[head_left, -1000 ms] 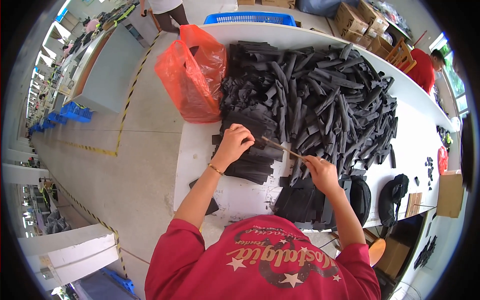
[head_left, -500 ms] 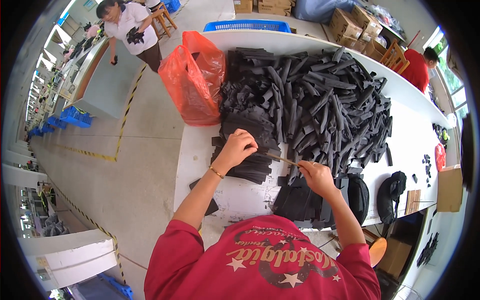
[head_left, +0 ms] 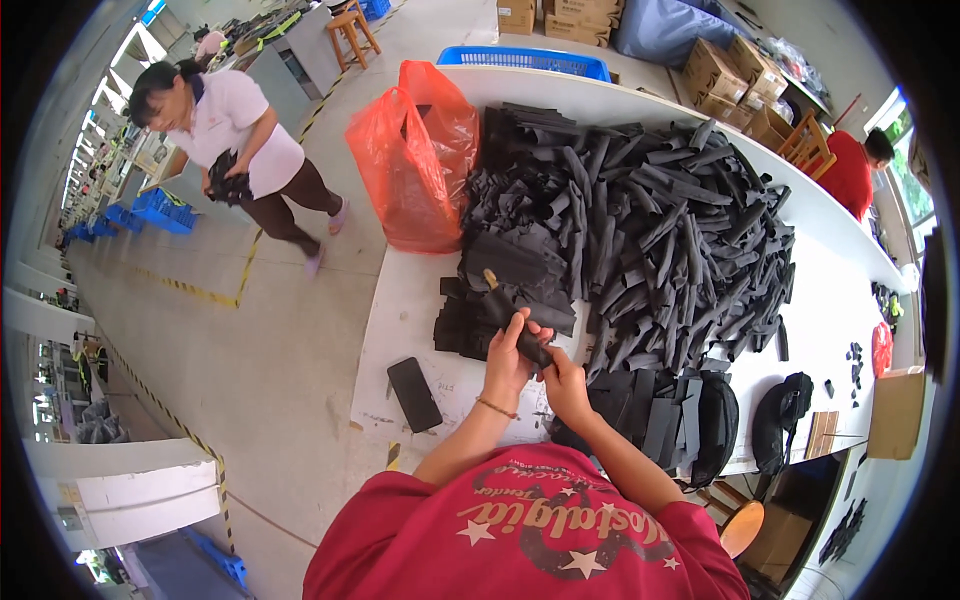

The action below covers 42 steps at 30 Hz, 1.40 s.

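Close together over the table's near side, both my hands are on a black fabric piece (head_left: 530,346) that looks bunched around a thin stick. The stick's brass-coloured tip (head_left: 490,278) pokes out at the far left end. My left hand (head_left: 514,352) is closed around the fabric, palm partly turned up. My right hand (head_left: 566,386) pinches the near end of the same piece; whether it also grips the stick is hidden. Just beyond lies a stack of flat black fabric pieces (head_left: 515,262). A big heap of rolled black fabric pieces (head_left: 670,220) spreads to the right.
A red plastic bag (head_left: 415,170) stands at the table's far left. A black phone (head_left: 414,394) lies left of my hands. Black pouches (head_left: 713,420) sit at the right front edge. A blue basket (head_left: 525,62) is behind the table. A co-worker (head_left: 225,140) walks on the left, holding black material.
My hands have come together, and black fabric now surrounds the stick that was bare between them. My left arm no longer covers the phone. The co-worker has come nearer.
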Tool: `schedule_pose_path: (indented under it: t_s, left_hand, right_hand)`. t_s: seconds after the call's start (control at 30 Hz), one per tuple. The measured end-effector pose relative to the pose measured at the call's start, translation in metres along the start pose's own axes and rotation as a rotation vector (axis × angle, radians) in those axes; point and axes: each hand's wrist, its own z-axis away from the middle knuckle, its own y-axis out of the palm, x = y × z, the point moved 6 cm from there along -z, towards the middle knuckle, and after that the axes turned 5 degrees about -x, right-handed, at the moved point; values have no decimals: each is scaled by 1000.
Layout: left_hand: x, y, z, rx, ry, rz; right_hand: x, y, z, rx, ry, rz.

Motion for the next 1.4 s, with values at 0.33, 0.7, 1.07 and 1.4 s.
schedule_pose_path:
  t_s: [0.33, 0.7, 1.07, 1.4]
  left_hand:
    - [-46, -5, -28, -237, 304, -230]
    - [-44, 11, -47, -341, 238, -16]
    - [26, 32, 2, 552, -118, -1179]
    - [77, 63, 29, 444, -164, -1087]
  right_hand:
    - [-26, -29, 69, 188, 106, 138]
    - [23, -88, 48, -148, 86, 55]
    - [2, -62, -29, -122, -103, -7]
    - [35, -156, -101, -709, -132, 136]
